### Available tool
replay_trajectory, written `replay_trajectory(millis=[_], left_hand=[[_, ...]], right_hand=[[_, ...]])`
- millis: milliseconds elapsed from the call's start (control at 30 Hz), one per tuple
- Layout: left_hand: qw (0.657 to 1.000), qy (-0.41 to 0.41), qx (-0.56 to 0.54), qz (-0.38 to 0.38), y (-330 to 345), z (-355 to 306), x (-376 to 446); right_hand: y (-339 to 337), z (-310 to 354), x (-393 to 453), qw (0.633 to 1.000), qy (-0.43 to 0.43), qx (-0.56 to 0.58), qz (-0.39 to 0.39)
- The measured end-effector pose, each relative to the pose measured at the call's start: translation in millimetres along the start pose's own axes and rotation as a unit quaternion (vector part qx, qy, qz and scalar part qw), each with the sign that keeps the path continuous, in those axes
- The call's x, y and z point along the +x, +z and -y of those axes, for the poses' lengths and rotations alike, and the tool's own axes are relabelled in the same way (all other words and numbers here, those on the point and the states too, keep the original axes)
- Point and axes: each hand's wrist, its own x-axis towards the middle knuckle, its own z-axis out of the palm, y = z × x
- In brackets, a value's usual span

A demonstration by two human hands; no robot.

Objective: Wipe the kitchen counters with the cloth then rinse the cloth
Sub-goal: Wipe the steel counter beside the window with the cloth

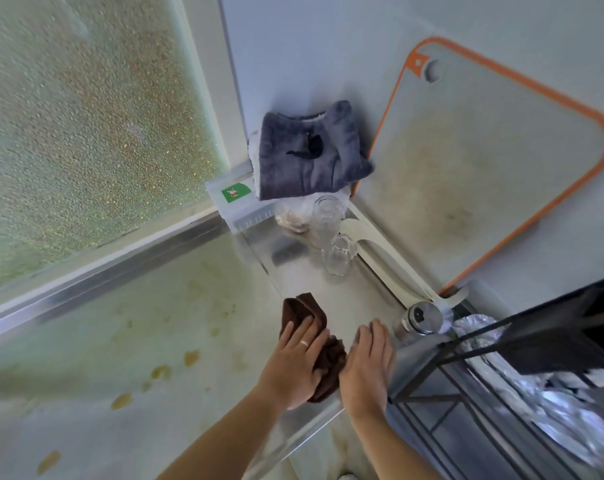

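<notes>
A dark brown cloth (305,315) lies bunched on the narrow steel counter (362,299). My left hand (295,362) presses flat on top of the cloth, a ring on one finger. My right hand (368,365) rests flat on the counter right beside the cloth, fingers together, its thumb side touching the cloth's edge. Part of the cloth is hidden under my left palm.
A lidded glass jar (418,322) stands just right of my right hand. Two upturned glasses (338,259) and a grey towel (311,157) sit farther along. An orange-rimmed cutting board (484,161) leans on the wall. A black rack (522,348) with foil is at right.
</notes>
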Motion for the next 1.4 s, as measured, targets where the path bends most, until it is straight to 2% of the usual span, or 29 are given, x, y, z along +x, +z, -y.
replay_trajectory(millis=[100, 267, 400, 500, 667, 767, 833, 933, 1067, 1167, 1300, 1400], left_hand=[[0.999, 0.038, 0.032, 0.010, -6, -8, 24], [0.987, 0.135, 0.092, 0.004, -9, -27, 92], [0.982, 0.170, 0.083, -0.009, -10, -34, 117], [0.991, 0.117, 0.055, -0.029, -4, -29, 106], [0.997, -0.036, 0.063, -0.034, -13, 18, 62], [0.993, -0.075, 0.077, -0.039, -27, 40, 40], [0.991, -0.100, 0.068, -0.055, -33, 39, 31], [0.976, -0.189, 0.068, -0.086, -38, 50, 15], [0.941, -0.315, 0.108, -0.063, -50, 99, -7], [0.950, -0.298, 0.072, -0.061, -54, 114, -12], [0.980, -0.185, 0.059, -0.046, -35, 87, -4], [0.978, -0.196, 0.043, -0.058, -21, 77, 14]], right_hand=[[-8, -1, -5, 1.000, 0.029, 0.009, 0.008], [1, 12, -8, 0.987, 0.104, 0.120, 0.020], [7, 14, -9, 0.982, 0.119, 0.148, 0.020], [6, 15, -3, 0.986, 0.103, 0.128, -0.015], [-6, 16, -2, 0.997, 0.050, 0.057, 0.014], [-2, 21, -2, 1.000, 0.009, -0.014, 0.025], [3, 26, -3, 1.000, 0.002, -0.019, 0.010], [8, 34, -1, 0.999, -0.020, -0.027, -0.002], [13, 49, 9, 0.999, -0.006, -0.042, -0.010], [22, 59, 8, 0.999, 0.022, -0.045, -0.011], [32, 58, 4, 0.998, 0.020, -0.057, -0.015], [38, 56, 5, 0.996, 0.020, -0.059, -0.057]])
